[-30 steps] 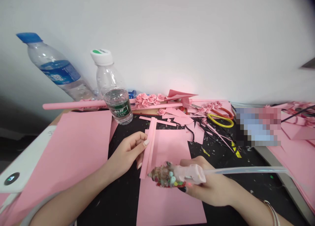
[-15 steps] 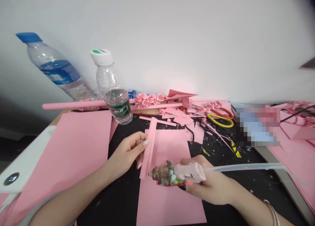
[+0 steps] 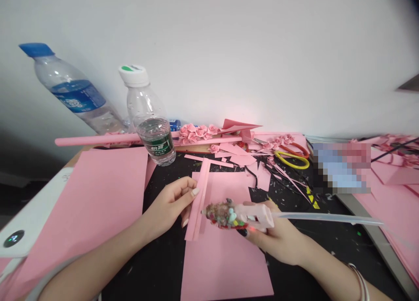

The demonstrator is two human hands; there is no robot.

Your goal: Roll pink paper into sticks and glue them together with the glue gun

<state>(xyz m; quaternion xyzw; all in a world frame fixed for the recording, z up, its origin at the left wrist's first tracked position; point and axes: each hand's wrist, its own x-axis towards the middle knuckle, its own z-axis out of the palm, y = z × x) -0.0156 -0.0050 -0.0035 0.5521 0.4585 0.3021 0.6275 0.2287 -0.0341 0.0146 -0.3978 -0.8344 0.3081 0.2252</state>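
My left hand (image 3: 178,200) pinches a narrow folded strip of pink paper (image 3: 200,200) between thumb and fingers, above the left edge of a pink paper sheet (image 3: 229,261). Wrapped in my right hand (image 3: 278,235) is a hot glue gun (image 3: 253,217), its front half crusted with coloured lumps and dried glue. A clear glue stick (image 3: 327,218) sticks out of its back end. The nozzle points left, close to the strip's right edge; whether it touches is unclear. A small red light glows on the gun's underside.
A half-full water bottle (image 3: 157,139) and a blue-capped bottle (image 3: 78,95) stand at the back left. Paper roses (image 3: 196,133), scraps (image 3: 242,154) and yellow-handled scissors (image 3: 291,160) lie behind the sheet. Large pink paper (image 3: 108,192) covers the left, beside a white device (image 3: 39,213).
My right hand has moved the glue gun slightly away from me, so its nozzle is farther up along the strip. My left hand keeps its hold almost unmoved.
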